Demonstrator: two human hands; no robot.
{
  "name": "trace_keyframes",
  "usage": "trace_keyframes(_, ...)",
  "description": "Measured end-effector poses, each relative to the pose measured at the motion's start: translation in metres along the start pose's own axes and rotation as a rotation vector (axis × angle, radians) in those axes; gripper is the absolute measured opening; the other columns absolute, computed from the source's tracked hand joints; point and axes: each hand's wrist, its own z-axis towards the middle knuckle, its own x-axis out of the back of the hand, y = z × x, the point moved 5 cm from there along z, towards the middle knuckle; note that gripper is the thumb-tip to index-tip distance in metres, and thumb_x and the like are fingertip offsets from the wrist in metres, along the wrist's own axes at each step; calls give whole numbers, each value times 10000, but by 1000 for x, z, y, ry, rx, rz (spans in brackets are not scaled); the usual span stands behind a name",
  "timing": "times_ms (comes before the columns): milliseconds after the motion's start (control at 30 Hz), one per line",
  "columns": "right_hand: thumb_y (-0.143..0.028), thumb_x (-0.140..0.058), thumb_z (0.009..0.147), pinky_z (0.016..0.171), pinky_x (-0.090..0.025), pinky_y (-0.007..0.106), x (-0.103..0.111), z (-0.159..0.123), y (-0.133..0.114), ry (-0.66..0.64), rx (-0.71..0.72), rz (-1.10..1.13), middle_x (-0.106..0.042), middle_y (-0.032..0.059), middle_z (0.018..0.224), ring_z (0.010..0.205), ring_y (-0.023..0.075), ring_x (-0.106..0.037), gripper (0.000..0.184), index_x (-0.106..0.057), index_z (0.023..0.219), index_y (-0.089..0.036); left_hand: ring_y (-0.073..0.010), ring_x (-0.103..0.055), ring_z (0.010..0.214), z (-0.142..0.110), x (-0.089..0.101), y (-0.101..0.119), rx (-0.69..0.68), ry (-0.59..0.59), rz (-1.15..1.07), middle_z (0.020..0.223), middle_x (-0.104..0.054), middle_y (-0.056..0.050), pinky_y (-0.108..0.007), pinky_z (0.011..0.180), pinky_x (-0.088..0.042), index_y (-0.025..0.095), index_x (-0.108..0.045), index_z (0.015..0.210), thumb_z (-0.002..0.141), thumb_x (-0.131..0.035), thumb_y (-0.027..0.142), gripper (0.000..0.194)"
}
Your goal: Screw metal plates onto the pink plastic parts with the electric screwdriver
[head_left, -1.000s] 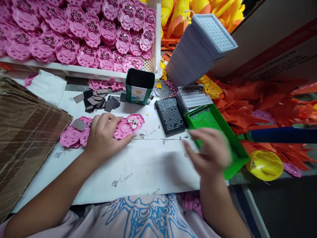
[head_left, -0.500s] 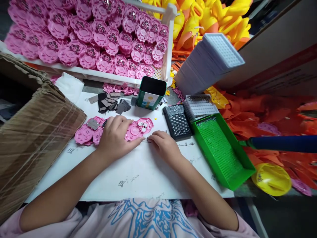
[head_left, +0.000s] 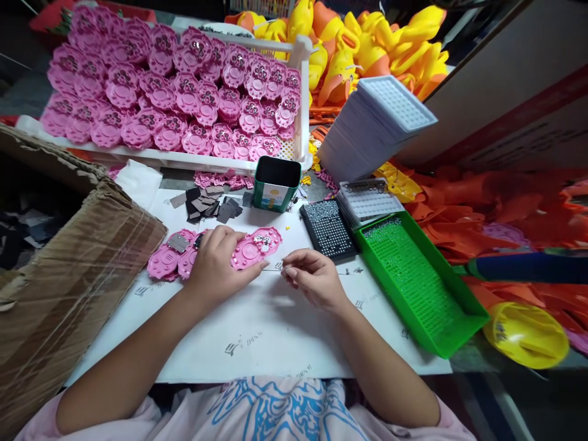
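Note:
A row of pink plastic casings lies on the white paper. My left hand [head_left: 215,260] bends over the row, fingers across the top and thumb along the near edge of the right-hand pink casing [head_left: 248,250], which carries a small black-and-white figure [head_left: 264,244]. On the leftmost pink casing [head_left: 162,260] sits a grey plate [head_left: 178,243]. My right hand [head_left: 315,277] is just above the paper, apart from the casings. Its thumb and fingertips are pinched together; whatever they hold is too small to make out.
Dark flat plates [head_left: 209,205] lie loose beside a green tin [head_left: 275,190]. To the right are a black tray of small metal bits [head_left: 328,229] and a green tray [head_left: 420,288]. A white crate [head_left: 184,160] of pink casings stands behind, a cardboard box [head_left: 92,257] at left.
My right hand has lifted away from the casing's near edge and turned, its fingertips pinched. My left hand stays on the casings. The camera view has shifted slightly.

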Motion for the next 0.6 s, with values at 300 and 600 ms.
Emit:
trace_keyframes(300,-402,-795,708,513,-471,234,0,-1,5,-13,-152,324,-654,3,696,587,92,-582,208,-748,816,-230,-251,-572,909,-6,-8,3,32,-42,-40,931,-586,-57,-386,816,-509,172,-612,1014,755,-763,442,403)
trace_keyframes(600,-367,-840,681,519,-479,181,-2,-4,3,-7,-232,449,-675,-25,682,576,58,-612,261,-751,893,-244,-257,-568,930,-6,-9,1,78,-124,-46,950,-592,-58,-404,841,-506,183,-618,1034,774,-737,451,392)
